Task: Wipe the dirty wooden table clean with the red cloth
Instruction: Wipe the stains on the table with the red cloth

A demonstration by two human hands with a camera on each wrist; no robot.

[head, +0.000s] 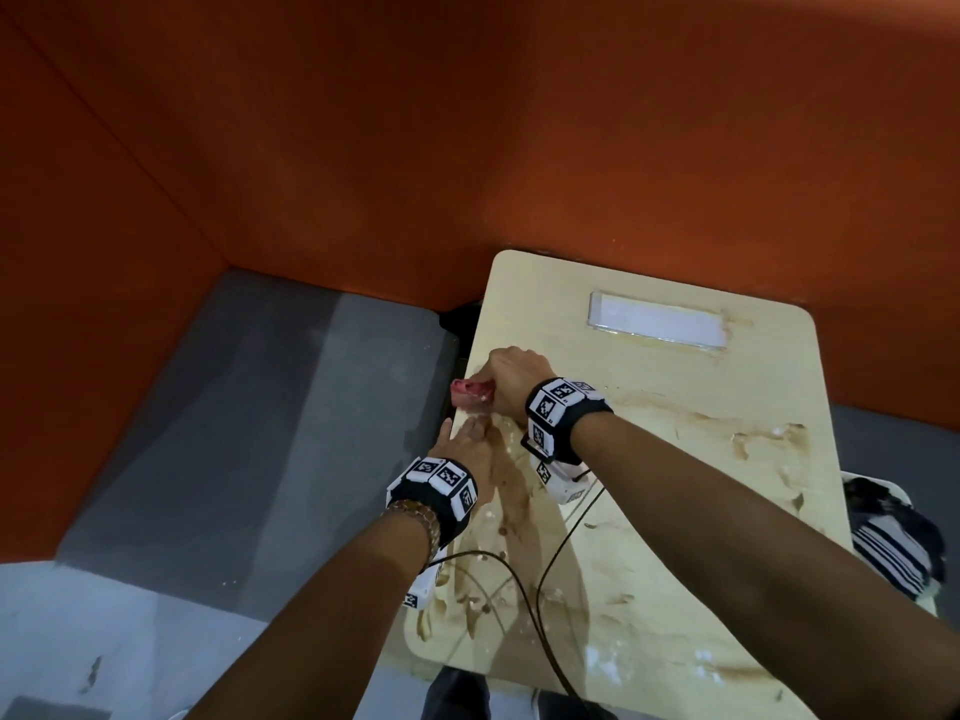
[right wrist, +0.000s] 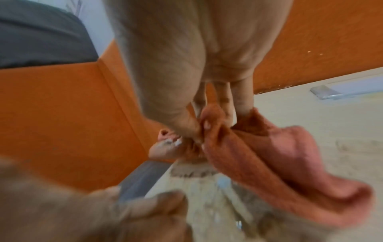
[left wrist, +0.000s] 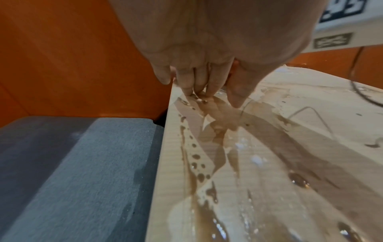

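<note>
The light wooden table (head: 727,537) is streaked with brown liquid and white flecks (left wrist: 207,155). My right hand (head: 511,379) is at the table's left edge and grips the bunched red cloth (head: 470,392), which hangs in folds below the fingers (right wrist: 269,155). Just nearer me, my left hand (head: 465,441) rests on the wet wood at that same edge, fingers straight (left wrist: 199,81), tips touching the smear. It holds nothing.
A clear flat tray (head: 657,319) lies at the table's far side. Orange walls (head: 363,148) stand behind and to the left, with a grey bench seat (head: 234,433) beside the table. A striped cloth (head: 888,543) sits off the right edge. Black cables (head: 550,563) cross the near tabletop.
</note>
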